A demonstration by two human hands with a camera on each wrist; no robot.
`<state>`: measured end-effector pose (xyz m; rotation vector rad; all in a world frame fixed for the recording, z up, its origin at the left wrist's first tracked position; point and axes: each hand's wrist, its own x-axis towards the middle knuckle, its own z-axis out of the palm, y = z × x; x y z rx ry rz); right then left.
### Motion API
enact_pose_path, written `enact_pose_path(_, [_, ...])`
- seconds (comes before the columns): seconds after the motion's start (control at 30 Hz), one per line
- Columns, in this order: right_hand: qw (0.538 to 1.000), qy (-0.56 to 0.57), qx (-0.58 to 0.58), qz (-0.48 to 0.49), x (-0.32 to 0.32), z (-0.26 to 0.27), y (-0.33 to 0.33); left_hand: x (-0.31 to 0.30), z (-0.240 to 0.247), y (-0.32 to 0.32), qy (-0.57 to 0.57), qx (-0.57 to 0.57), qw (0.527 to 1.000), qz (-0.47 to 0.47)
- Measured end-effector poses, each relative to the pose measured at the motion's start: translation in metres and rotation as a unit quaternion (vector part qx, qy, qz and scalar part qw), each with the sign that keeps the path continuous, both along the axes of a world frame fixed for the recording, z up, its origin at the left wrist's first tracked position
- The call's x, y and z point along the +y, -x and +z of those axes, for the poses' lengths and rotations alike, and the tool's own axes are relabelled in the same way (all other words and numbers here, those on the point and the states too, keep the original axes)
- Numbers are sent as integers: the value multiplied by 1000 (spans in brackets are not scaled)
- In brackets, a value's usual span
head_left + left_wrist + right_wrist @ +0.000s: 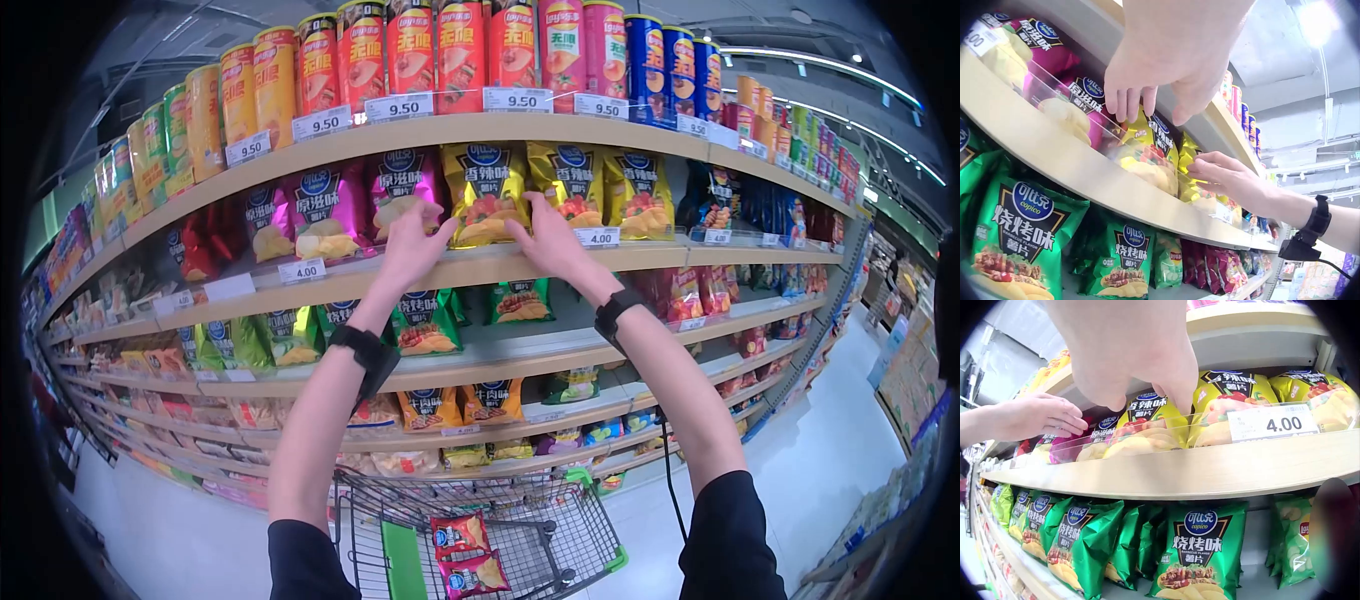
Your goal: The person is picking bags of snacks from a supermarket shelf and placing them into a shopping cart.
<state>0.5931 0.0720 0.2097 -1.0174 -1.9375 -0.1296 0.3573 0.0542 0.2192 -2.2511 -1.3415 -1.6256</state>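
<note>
A yellow bag of potato chips (485, 190) stands on the shelf between my two hands, behind a low clear plastic lip. My left hand (408, 242) is at its left side, in front of a purple chip bag (403, 180); its fingers (1127, 103) point down, straight and slightly spread. At the yellow bag's right side is my right hand (550, 242), overlapping the edge of a second yellow bag (572, 180). In the right wrist view, the thumb and fingers of the right hand (1129, 356) extend over the first yellow bag (1147, 425). Neither hand's fingers curl round a bag.
Below me stands a wire shopping cart (400, 555) holding two red chip bags (460, 537). Tall chip cans (460, 60) line the top shelf. Green chip bags (427, 322) fill the shelf below. A price tag (597, 237) hangs on the shelf edge; an aisle (810, 440) runs along the right.
</note>
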Motion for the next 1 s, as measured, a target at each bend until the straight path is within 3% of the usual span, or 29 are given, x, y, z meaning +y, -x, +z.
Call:
enact_pose_path(0.13, [999, 14, 40, 10, 20, 8, 6, 17, 1, -8, 24, 22, 999, 35])
enact_pose_path(0.17, [997, 67, 37, 19, 23, 13, 5, 37, -2, -5, 11, 35, 999, 32])
enact_pose_path(0.27, [997, 51, 54, 6, 51, 10, 11, 37, 17, -20, 93, 39, 990, 102])
enact_pose_path(0.37, [980, 186, 68, 37, 58, 27, 11, 59, 24, -23, 180, 39, 976, 115])
enact_pose_path(0.47, [978, 208, 8, 35, 72, 30, 7, 80, 20, -21, 213, 55, 968, 120])
enact_pose_path(0.67, [972, 223, 47, 50, 70, 26, 1, 77, 19, -17, 245, 36, 967, 56])
enact_pose_path(0.8, [983, 139, 80, 92, 67, 18, 0, 42, 31, -31, 220, -30, 975, -13])
enact_pose_path(0.9, [983, 101, 104, 112, 68, 16, 7, 50, 29, -27, 174, -95, 980, 29])
enact_pose_path(1.0, [972, 86, 147, 159, 65, 22, 15, 42, 39, -24, 193, -171, 966, -22])
